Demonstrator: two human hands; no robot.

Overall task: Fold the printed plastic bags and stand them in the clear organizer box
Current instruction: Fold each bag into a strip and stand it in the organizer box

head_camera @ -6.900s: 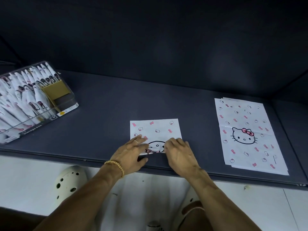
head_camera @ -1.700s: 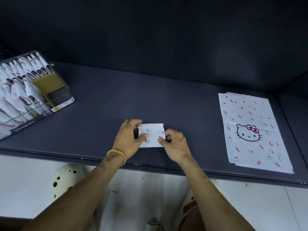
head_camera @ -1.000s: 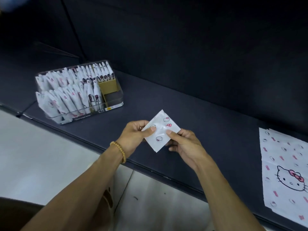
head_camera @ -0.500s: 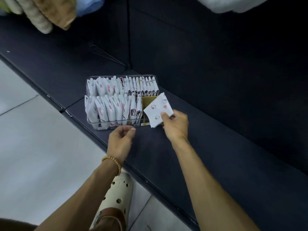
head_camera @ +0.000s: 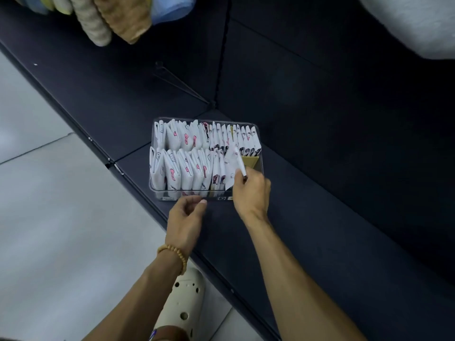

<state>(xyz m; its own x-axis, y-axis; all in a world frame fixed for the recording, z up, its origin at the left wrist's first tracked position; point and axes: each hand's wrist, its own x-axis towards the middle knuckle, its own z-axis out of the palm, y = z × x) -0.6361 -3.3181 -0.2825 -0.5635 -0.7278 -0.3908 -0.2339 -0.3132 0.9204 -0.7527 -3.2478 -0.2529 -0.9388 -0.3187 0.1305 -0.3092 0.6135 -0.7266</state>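
The clear organizer box (head_camera: 157,194) stands on the dark shelf, filled with two rows of several folded white printed bags standing upright. My right hand (head_camera: 251,193) pinches a folded printed bag (head_camera: 232,166) and holds it on edge in the front row's right end, beside a tan cardboard divider (head_camera: 251,162). My left hand (head_camera: 187,215) hovers just in front of the box's front wall, fingers loosely curled, holding nothing.
The dark shelf (head_camera: 320,217) runs diagonally, with its front edge near my left wrist. Rolled towels (head_camera: 110,18) hang above at the top left and a white bundle (head_camera: 418,25) at the top right. Light floor tiles and a cream clog (head_camera: 182,303) lie below.
My right hand carried the folded bag from in front of the box's right end into the front row. My left hand let go of it earlier and now sits near the box front.
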